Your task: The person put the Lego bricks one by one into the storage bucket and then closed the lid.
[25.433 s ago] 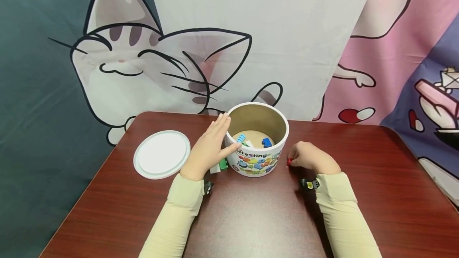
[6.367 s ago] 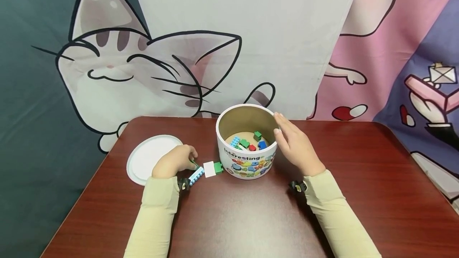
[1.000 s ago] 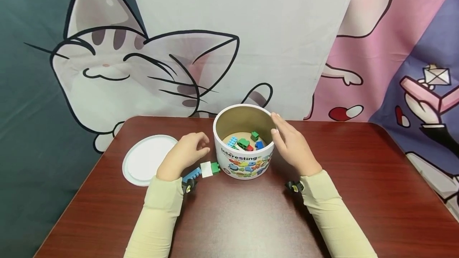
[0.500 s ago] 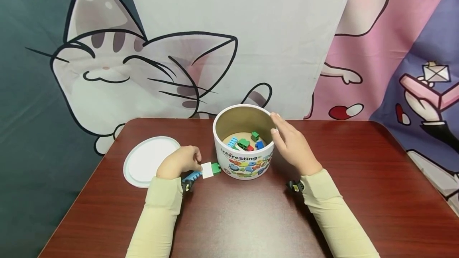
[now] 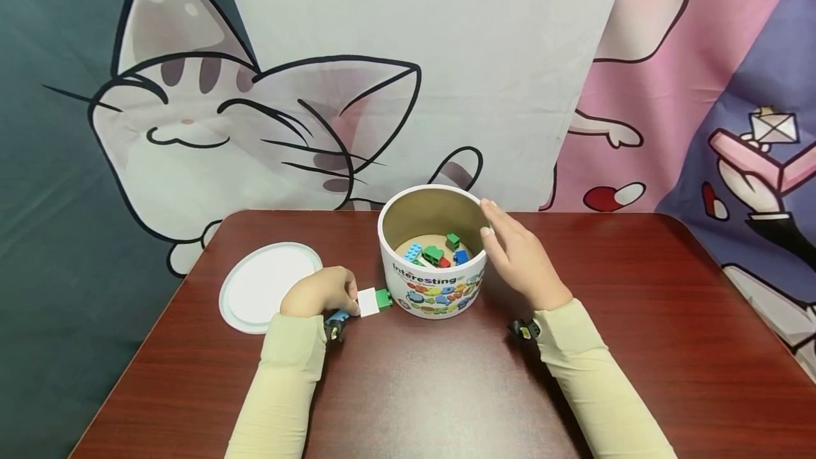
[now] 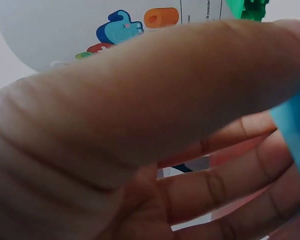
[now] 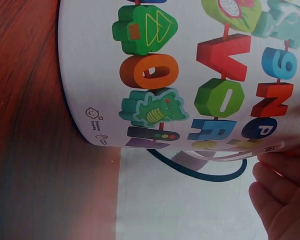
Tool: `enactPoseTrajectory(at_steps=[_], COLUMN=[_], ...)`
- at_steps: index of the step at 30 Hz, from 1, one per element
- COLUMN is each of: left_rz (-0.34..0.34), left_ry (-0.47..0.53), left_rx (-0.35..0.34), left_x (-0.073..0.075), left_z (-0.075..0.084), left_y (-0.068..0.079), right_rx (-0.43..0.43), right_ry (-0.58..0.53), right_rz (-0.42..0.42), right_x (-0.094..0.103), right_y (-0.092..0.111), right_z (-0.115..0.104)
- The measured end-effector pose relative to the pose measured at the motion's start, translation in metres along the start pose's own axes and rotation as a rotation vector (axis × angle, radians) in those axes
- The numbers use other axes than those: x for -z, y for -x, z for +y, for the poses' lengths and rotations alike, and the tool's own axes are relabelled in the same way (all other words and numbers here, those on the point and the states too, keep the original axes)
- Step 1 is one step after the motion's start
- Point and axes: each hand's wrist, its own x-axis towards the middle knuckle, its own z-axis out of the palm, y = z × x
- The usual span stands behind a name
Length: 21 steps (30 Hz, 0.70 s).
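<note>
In the head view my left hand [image 5: 324, 292] is low over the table, left of a round white bucket [image 5: 433, 296]. Its thumb and fingers pinch a long light-blue building brick [image 5: 338, 316], mostly hidden by the hand. The left wrist view shows part of the blue brick [image 6: 295, 130] between thumb and fingers. Right beside lie a white brick [image 5: 367, 302] and a green brick [image 5: 383, 298], close to the bucket. My right hand [image 5: 525, 257] rests with straight fingers against the bucket's right side. Inside are several bricks, among them a green brick [image 5: 433, 255] and a dark-blue brick [image 5: 461, 258].
A round white lid [image 5: 255, 296] lies at the left on the dark red-brown table [image 5: 446, 388], partly behind my left hand. Behind the table's far edge hangs a cloth backdrop [image 5: 510, 76] with cartoon drawings.
My left hand has come down from beside the bucket's rim to the blue brick and pinches it. The right hand, earlier pinching a red brick, stays at the bucket. More bricks lie inside than before.
</note>
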Motion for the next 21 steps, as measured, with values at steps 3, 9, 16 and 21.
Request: enactPoseTrajectory(at_steps=[3, 9, 16, 21], left_rz=[-0.008, -0.022, 0.004, 0.050], left_ry=[-0.012, -0.002, -0.004, 0.019], left_rx=[-0.009, -0.025, -0.059, -0.096], left_x=[-0.0003, 0.0001, 0.0018, 0.0053], left_z=[-0.0004, -0.0008, -0.0017, -0.0012], left_y=[-0.0006, -0.0017, -0.0035, -0.0029], right_rx=[-0.003, -0.007, -0.010, -0.009], right_ry=[0.000, -0.005, -0.003, -0.001], right_rz=[-0.002, -0.004, -0.010, -0.010], right_x=[-0.0001, -0.0005, -0.0001, 0.0005], right_y=[0.0003, -0.0002, -0.0005, -0.0003], right_z=[0.0006, 0.0019, 0.0009, 0.0001])
